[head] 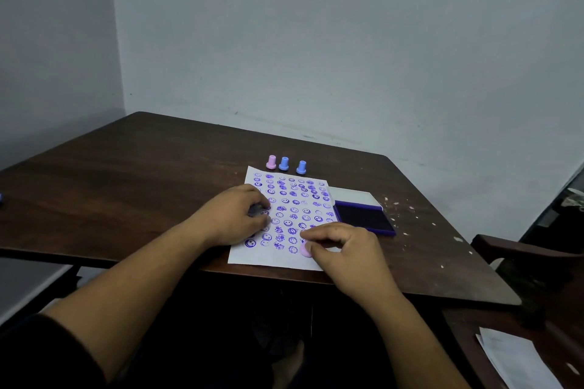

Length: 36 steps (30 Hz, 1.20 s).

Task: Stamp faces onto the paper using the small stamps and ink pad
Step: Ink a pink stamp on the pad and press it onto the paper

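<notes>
Right hand [343,249] pinching round pink stamp [306,249] (base down), face-covered paper [284,257]

Plain room: bare wall [347,41], wooden table [126,183].

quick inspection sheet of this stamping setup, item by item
surface: dark wooden table, white flecks at right
job's things: paper crowded with purple faces; open ink pad right of it; pink stamp and two blue stamps upright beyond it
clutter: small blue thing at the left edge
grippers: left hand rests on paper; right hand pinches a pink stamp on paper
cables: nothing seen
surroundings: bare wall, chair at right
</notes>
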Available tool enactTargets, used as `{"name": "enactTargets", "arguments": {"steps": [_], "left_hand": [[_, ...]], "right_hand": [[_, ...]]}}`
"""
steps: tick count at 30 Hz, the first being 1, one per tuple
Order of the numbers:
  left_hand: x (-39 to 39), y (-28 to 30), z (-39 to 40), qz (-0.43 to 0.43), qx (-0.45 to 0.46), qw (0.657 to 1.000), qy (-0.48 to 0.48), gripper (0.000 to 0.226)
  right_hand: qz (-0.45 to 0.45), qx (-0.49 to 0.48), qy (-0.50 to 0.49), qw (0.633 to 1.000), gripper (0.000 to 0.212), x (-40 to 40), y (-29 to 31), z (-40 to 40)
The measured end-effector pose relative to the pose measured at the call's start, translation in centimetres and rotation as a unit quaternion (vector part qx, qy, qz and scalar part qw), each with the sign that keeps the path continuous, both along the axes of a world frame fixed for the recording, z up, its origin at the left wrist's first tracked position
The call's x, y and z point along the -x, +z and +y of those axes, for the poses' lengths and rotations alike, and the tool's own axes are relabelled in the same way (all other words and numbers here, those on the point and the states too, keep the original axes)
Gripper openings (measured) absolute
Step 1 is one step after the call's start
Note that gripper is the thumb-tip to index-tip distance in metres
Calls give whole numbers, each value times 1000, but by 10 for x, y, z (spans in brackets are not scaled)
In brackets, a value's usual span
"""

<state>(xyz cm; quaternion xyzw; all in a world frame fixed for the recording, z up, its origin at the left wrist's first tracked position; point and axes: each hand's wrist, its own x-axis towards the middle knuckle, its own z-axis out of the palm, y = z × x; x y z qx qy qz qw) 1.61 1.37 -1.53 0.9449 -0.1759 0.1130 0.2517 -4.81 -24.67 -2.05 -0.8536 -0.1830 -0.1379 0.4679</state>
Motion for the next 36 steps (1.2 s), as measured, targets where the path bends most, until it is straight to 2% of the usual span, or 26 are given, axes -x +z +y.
{"name": "enactTargets", "arguments": {"steps": [22, 26, 29, 33, 36], "left_hand": [[2, 0, 0, -4, 3, 1000, 1, 36], [2, 1, 0, 0, 3, 1000, 0, 36], [3, 2, 0, 2, 3, 1000, 0, 36], [3, 2, 0, 6, -1, 1000, -1, 37], [3, 3, 0, 9, -4, 1000, -1, 39]], "right_hand": [[10, 6, -10, 1000, 19, 3, 1, 1], [38, -77, -18, 996, 24, 1, 7, -2], [28, -132, -43, 990, 25, -6, 25, -10], [0, -138, -54, 989, 31, -22, 56, -19], [-7, -122, -52, 991, 28, -41, 75, -20]]}}
